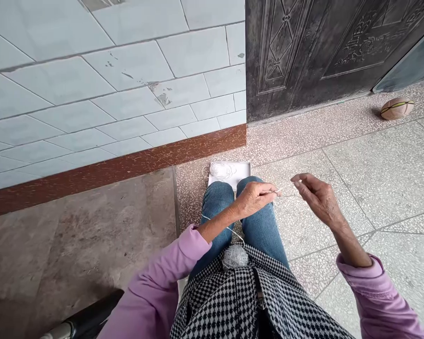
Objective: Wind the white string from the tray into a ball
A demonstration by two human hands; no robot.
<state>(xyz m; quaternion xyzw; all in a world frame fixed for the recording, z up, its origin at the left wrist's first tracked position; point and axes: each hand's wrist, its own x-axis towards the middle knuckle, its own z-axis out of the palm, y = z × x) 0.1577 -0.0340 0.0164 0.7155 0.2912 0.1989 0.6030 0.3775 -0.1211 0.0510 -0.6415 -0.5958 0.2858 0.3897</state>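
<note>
My left hand (256, 197) is over my knees, its fingers pressed together on a strand of white yarn (278, 190) whose short end sticks out past the fingertips. To its right and apart from it, my right hand (320, 195) is raised over the floor with thumb and fingertips drawn together; whether a thin strand lies between them is too small to make out. A ball of whitish-grey yarn (235, 257) rests in my lap on a checked black-and-white garment (222, 301). From the ball a strand runs up across my jeans and under my left forearm.
On the floor beyond my knees lies a shallow white box (242, 172) with loose white yarn (221, 170) in it. A tiled wall (127, 70) and a dark embossed door (304, 52) stand ahead. A ball (397, 108) sits by the door; a black tubular object (95, 313) is at lower left.
</note>
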